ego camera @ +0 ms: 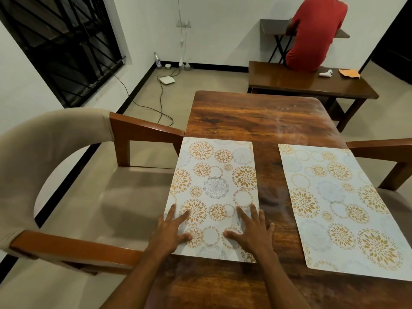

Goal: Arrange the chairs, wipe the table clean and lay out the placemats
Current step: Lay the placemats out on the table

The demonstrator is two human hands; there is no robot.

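At nine o'clock the padded chair (pixel 66 175) is drawn up to the desk (pixel 256 117), its wooden arm close beside the edge. Next comes the left hand (pixel 170 233), laid flat on the six o'clock end of the near placemat (pixel 214 186), its fingers (pixel 183 216) straight and spread wide and holding nothing. The right hand (pixel 252 233) lies the same way on that mat's other near corner, its outer fingers spilling onto the wood. At three o'clock of it, a strip of bare desk away, lies the second placemat (pixel 338 208), a little skewed, with another chair (pixel 383 150) beyond. I'd say the laying-out step is in hand, this mat being pressed and squared. Next, I'd guess, comes a light slide to align the two mats, then lifting both palms off without dragging it.
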